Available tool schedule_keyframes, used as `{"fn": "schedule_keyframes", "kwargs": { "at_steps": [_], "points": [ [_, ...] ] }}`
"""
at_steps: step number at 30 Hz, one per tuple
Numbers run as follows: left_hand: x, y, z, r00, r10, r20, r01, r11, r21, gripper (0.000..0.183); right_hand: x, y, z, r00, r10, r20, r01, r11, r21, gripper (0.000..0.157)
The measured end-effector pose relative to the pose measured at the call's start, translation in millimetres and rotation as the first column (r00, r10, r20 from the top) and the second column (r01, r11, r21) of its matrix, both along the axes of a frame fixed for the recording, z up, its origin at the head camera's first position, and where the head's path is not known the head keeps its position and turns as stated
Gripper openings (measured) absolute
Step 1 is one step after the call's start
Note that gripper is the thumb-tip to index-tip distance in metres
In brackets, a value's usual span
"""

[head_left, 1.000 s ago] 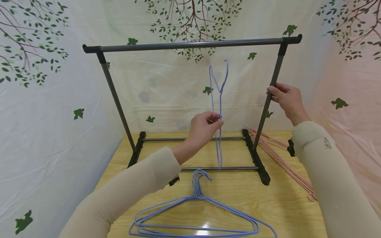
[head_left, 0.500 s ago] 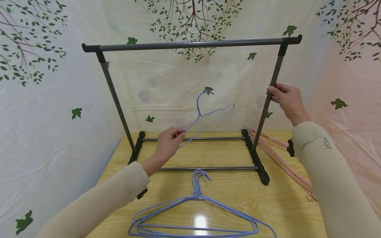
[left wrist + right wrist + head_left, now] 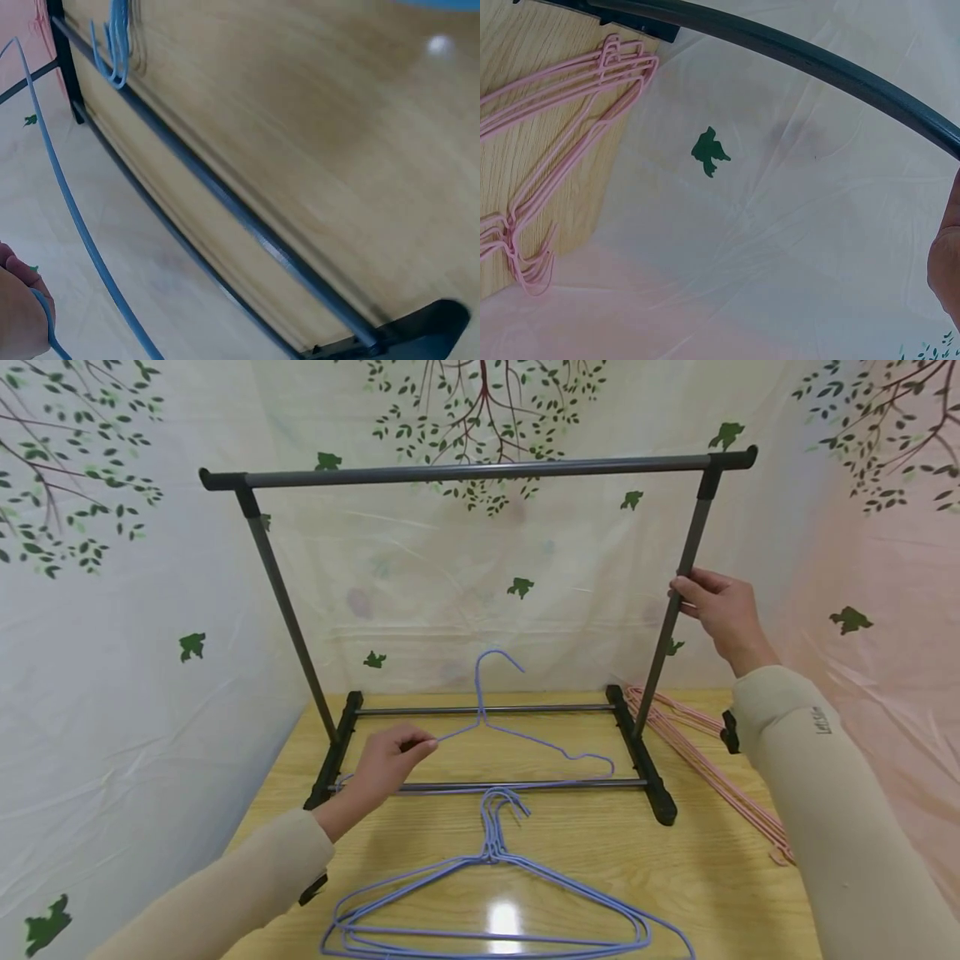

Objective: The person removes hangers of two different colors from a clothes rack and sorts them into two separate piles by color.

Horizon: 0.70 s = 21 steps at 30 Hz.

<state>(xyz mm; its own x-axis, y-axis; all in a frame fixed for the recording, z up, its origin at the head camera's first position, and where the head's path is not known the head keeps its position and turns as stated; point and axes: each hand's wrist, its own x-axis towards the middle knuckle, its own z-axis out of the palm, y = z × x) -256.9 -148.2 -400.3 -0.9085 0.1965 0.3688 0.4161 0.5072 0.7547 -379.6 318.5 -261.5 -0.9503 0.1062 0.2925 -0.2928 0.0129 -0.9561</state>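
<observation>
Between finger and thumb my left hand (image 3: pixel 390 764) pinches the left shoulder of a blue wire hanger (image 3: pixel 528 735). Its hook points up, well below the top rail of a dark clothes rack (image 3: pixel 480 472), and its lower bar crosses in front of the rack's front base bar. In the left wrist view the hanger's long bar (image 3: pixel 90 244) runs past part of the hand (image 3: pixel 21 311). My right hand (image 3: pixel 723 614) grips the rack's right upright (image 3: pixel 690 539) around mid-height; only an edge of that hand (image 3: pixel 946 259) appears in the right wrist view.
Several blue hangers (image 3: pixel 491 860) lie stacked on the wooden table (image 3: pixel 720 877) in front of the rack. Pink hangers (image 3: pixel 708 760) lie beyond its right foot, partly behind the right forearm. A leaf-printed cloth (image 3: pixel 420 585) closes off the back and sides.
My left hand has moved left and down with the blue hanger, which has turned from edge-on to facing broadside. My right hand stays on the upright.
</observation>
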Motion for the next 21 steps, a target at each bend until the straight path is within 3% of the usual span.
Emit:
{"fn": "schedule_keyframes", "kwargs": {
  "at_steps": [6,10,15,21],
  "points": [
    [17.7,-6,-16.8,0.984,-0.007,0.175,-0.004,0.998,0.060,0.015,0.7,-2,0.8,1.000,0.001,0.001,-0.001,1.000,-0.011,0.057],
    [31.0,-7,-25.6,0.960,-0.013,0.280,-0.014,0.995,0.097,0.016,0.5,-2,0.8,1.000,0.000,0.002,0.000,1.000,-0.011,0.058],
    [48.7,-8,-33.9,0.934,-0.031,0.356,-0.011,0.993,0.116,0.018,-0.1,-2,0.7,1.000,-0.004,-0.006,0.004,1.000,-0.005,0.058],
    [69.4,-5,-44.7,0.883,-0.122,0.453,0.050,0.985,0.166,0.025,0.5,-1,-0.1,1.000,-0.010,-0.004,0.010,1.000,-0.004,0.055]
  ]
}}
